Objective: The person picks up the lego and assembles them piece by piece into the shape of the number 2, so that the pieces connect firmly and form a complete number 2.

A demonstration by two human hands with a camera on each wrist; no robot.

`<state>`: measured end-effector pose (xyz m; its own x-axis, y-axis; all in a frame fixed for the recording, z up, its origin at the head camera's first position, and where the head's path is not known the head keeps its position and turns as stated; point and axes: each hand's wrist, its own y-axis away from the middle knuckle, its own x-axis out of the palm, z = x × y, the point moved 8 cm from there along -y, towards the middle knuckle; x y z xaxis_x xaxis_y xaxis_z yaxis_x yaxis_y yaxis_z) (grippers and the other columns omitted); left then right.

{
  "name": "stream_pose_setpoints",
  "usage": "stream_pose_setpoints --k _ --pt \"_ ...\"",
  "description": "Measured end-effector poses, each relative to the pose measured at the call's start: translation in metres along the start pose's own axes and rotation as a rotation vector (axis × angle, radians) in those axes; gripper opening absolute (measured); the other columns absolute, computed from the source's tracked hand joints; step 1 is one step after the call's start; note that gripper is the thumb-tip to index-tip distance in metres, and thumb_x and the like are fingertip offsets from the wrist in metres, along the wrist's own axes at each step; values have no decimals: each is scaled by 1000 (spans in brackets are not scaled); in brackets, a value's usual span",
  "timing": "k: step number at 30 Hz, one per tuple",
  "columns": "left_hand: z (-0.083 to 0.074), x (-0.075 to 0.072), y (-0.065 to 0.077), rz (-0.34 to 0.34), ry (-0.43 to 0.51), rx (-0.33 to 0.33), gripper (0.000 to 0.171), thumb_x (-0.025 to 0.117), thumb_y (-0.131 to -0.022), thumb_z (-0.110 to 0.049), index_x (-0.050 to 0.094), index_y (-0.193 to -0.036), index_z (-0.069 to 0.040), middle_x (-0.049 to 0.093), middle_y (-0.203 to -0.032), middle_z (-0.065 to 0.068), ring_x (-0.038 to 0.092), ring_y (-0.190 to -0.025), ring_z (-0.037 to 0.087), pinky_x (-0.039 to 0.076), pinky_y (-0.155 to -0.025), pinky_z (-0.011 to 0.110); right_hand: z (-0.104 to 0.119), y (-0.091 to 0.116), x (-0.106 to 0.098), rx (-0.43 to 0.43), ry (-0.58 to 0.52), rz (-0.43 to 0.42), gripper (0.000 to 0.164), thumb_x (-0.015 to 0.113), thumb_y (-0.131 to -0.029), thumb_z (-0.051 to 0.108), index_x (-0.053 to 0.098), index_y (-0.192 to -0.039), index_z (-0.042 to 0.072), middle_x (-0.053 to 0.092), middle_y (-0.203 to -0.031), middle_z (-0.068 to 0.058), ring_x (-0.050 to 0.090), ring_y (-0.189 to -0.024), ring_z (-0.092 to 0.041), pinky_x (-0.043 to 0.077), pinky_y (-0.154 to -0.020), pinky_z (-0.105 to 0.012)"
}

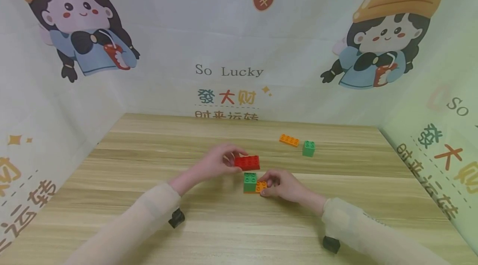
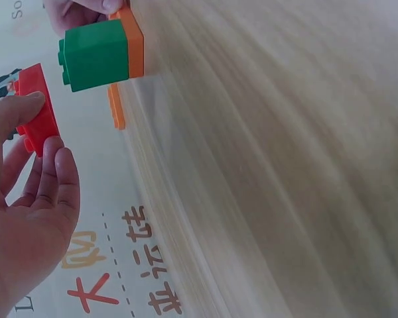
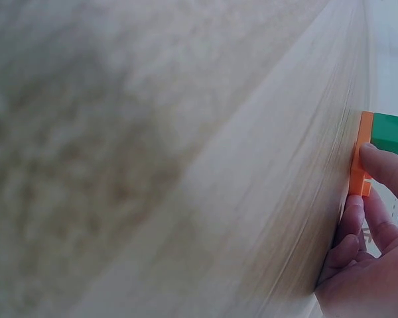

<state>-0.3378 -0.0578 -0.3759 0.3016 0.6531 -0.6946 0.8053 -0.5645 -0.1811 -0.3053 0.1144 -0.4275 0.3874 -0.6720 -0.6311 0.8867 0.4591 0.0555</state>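
My left hand [image 1: 221,160] pinches a red toy brick [image 1: 247,162] by its left end, held in the air just behind a green brick. That tall green brick [image 1: 249,182] stands on the left part of a flat orange brick [image 1: 262,186], whose right studs are bare. With thumb and fingers, my right hand [image 1: 285,185] grips the orange brick's right end on the table. The left wrist view shows the red brick [image 2: 36,109] between thumb and fingertips, apart from the green brick [image 2: 96,56]. In the right wrist view the thumb presses the orange brick's side [image 3: 360,156].
Farther back on the wooden table [image 1: 168,140] lie another flat orange brick [image 1: 289,140] and a second green brick [image 1: 308,148], side by side. Printed cloth [image 1: 168,49] hangs behind and along both sides of the table.
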Motion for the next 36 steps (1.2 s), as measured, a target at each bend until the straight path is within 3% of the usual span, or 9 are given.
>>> stream_pose_setpoints --k 7,16,29,36 --pt "-8 8 4 5 48 -1 42 78 -81 -6 65 -121 -13 66 -106 6 60 -88 14 56 -79 22 -2 -1 1 19 8 -2 30 78 -83 17 70 -110 8 59 -86 -1 49 -79 -15 38 -66 -20" --pt "-9 18 6 22 79 4 38 78 -80 -5 63 -114 -11 66 -102 6 60 -85 13 56 -76 21 0 -2 1 -23 5 -10 28 79 -81 17 68 -104 5 59 -86 -4 47 -78 -15 37 -66 -20" --pt "-15 23 9 13 113 22 32 79 -78 -3 61 -104 -7 67 -96 7 60 -83 12 56 -73 19 -1 -2 1 -46 7 -20 37 80 -79 15 67 -112 5 57 -82 -2 47 -75 -14 37 -63 -19" --pt "-14 26 10 11 120 -7 33 80 -78 -4 61 -105 -9 67 -96 6 61 -81 10 56 -74 19 1 -2 1 -55 -2 -16 38 79 -80 14 67 -114 5 57 -81 -2 46 -73 -14 37 -62 -19"
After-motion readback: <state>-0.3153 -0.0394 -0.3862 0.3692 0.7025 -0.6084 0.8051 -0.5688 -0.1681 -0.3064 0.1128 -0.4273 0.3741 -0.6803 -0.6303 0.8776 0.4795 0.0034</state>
